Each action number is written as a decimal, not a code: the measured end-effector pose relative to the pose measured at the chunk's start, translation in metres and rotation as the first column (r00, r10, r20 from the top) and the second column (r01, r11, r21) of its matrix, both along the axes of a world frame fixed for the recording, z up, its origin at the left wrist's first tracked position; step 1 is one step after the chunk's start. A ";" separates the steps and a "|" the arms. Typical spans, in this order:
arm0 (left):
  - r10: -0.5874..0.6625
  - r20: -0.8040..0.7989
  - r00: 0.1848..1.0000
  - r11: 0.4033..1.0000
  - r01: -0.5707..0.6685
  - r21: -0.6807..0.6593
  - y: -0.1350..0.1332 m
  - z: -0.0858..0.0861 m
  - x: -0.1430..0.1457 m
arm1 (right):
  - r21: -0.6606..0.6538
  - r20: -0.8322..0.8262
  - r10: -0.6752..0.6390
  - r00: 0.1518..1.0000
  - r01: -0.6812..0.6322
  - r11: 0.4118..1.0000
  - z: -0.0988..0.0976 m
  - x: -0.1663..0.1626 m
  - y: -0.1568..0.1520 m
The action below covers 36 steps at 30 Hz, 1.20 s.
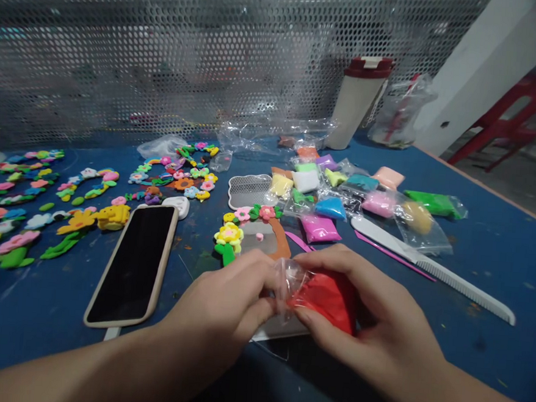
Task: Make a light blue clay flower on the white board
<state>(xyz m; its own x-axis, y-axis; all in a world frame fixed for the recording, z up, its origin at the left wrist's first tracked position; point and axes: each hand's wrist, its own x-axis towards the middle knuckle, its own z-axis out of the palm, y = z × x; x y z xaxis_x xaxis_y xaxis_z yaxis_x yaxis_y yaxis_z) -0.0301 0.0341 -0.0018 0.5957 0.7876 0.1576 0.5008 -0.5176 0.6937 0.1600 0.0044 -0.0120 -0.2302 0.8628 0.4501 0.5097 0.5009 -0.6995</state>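
A clear bag of red modelling clay (pixel 329 300) is held between my two hands. My right hand (pixel 379 319) wraps round the clay-filled part from the right side. With fingers pinched, my left hand (pixel 233 306) grips the bag's clear top edge. Just beyond the hands lies a small mirror (pixel 251 236) whose frame carries clay flowers, green leaves and a brown strip. Its lower part is hidden behind my hands. A tiny pink piece (pixel 259 236) rests on the mirror's face. Past it stands a mesh-patterned panel (pixel 249 192) with a white rim.
Several bags of coloured clay (pixel 325 208) spread behind the hands. At right lie a white comb (pixel 464 288) and a pink tool (pixel 397 256). A phone (pixel 135 265) is at left, beside several clay flower pieces (pixel 78 218). A tumbler (pixel 355 106) stands near the perforated metal screen (pixel 168 53).
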 end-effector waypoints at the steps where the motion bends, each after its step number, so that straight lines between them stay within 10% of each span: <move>1: 0.003 -0.003 1.000 1.000 -0.003 0.000 0.000 0.000 0.000 | 0.006 -0.001 -0.007 1.000 0.007 1.000 0.001 0.000 0.000; 13: 0.316 0.361 0.877 0.893 -0.146 -0.427 0.003 0.015 0.003 | -0.071 -0.075 -0.084 0.994 0.079 0.994 -0.003 0.003 0.003; 36: 0.329 0.180 0.927 0.676 -0.097 -0.731 0.012 0.014 0.008 | -0.213 -0.148 -0.142 0.979 0.108 0.971 -0.006 0.006 0.006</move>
<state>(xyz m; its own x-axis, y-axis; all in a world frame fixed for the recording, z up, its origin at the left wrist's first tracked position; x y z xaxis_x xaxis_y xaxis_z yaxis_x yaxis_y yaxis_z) -0.0218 0.0458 0.0122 0.4184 0.8320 -0.3642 0.2635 0.2726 0.9253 0.1660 0.0108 -0.0179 -0.0535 0.9572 0.2846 0.4311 0.2792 -0.8580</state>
